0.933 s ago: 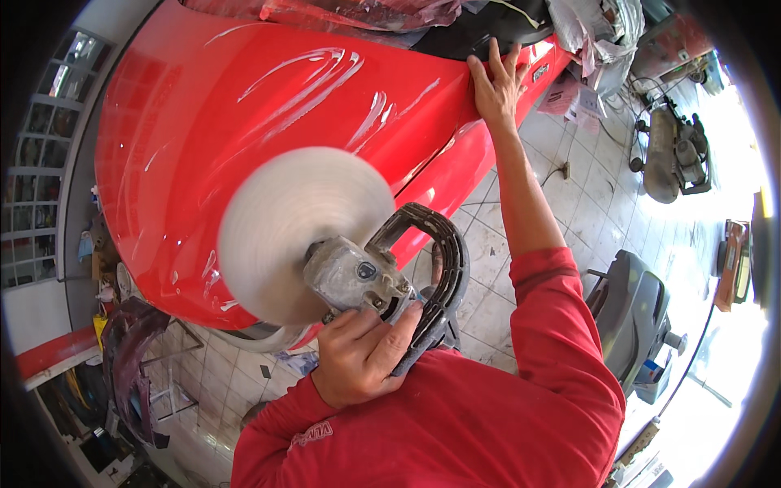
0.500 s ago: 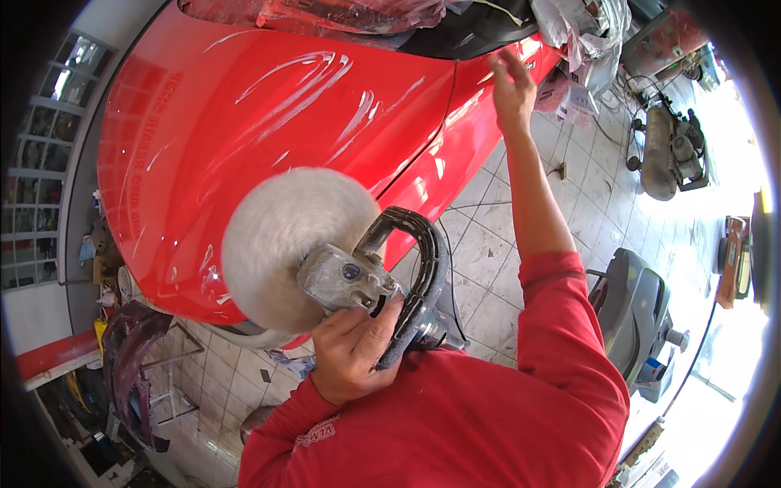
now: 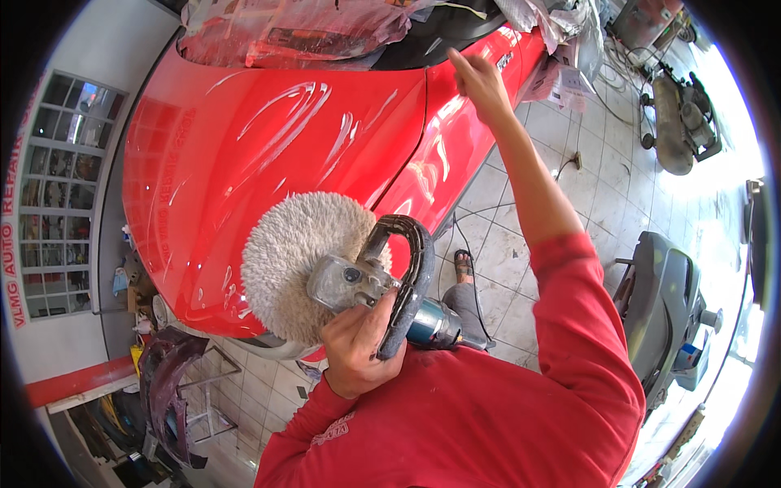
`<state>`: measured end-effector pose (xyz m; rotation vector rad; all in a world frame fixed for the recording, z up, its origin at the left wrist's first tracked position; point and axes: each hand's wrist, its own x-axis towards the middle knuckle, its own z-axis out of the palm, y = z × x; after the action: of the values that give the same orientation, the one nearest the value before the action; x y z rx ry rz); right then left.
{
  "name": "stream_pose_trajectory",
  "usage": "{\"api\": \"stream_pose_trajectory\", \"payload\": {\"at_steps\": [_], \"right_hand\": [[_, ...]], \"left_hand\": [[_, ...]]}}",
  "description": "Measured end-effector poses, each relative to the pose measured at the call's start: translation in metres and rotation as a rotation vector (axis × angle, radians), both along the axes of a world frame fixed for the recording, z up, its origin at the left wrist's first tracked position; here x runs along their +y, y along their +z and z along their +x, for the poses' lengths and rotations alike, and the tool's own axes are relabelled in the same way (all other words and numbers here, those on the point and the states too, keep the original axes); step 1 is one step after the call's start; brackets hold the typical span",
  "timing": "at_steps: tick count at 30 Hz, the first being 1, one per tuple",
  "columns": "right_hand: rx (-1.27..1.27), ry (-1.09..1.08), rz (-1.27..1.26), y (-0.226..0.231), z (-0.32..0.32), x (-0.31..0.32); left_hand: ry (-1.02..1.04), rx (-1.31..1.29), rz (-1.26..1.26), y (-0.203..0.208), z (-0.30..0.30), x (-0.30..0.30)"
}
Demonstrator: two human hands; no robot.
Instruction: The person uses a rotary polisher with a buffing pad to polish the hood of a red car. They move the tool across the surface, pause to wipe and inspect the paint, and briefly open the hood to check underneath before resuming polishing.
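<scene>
My left hand is wrapped around the head end of a polisher, by its black loop handle. The fluffy off-white wool pad faces the red car hood; the view does not show whether they touch. Curved white streaks of compound lie across the paint. Stretched out ahead, my right hand is over the red fender near the windshield corner. One finger points out, the others bend partly, and nothing shows in its grasp.
Plastic sheeting covers the windshield area. On the tiled floor at right are an air compressor and a grey plastic bumper. A dark cord runs beside me. At lower left stands a maroon bumper by a metal stand.
The pad was blurred from spinning; now its wool fibres show sharply. My right hand's fingers have gone from spread to mostly bent with one pointing. The whole view has shifted slightly.
</scene>
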<state>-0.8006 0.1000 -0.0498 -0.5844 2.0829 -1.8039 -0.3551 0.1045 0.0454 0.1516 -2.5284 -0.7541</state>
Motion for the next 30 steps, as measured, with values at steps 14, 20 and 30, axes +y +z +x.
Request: {"api": "stream_pose_trajectory", "payload": {"at_steps": [14, 20, 30], "right_hand": [[-0.482, 0.704, 0.235, -0.090, 0.253, 0.259], [-0.707, 0.504, 0.287, -0.065, 0.198, 0.264], [-0.393, 0.605, 0.292, -0.098, 0.128, 0.249]], "left_hand": [[-0.128, -0.063, -0.083, -0.003, -0.119, 0.008], [-0.177, 0.048, -0.063, -0.015, -0.227, 0.003], [0.044, 0.003, -0.083, -0.013, -0.249, 0.014]]}}
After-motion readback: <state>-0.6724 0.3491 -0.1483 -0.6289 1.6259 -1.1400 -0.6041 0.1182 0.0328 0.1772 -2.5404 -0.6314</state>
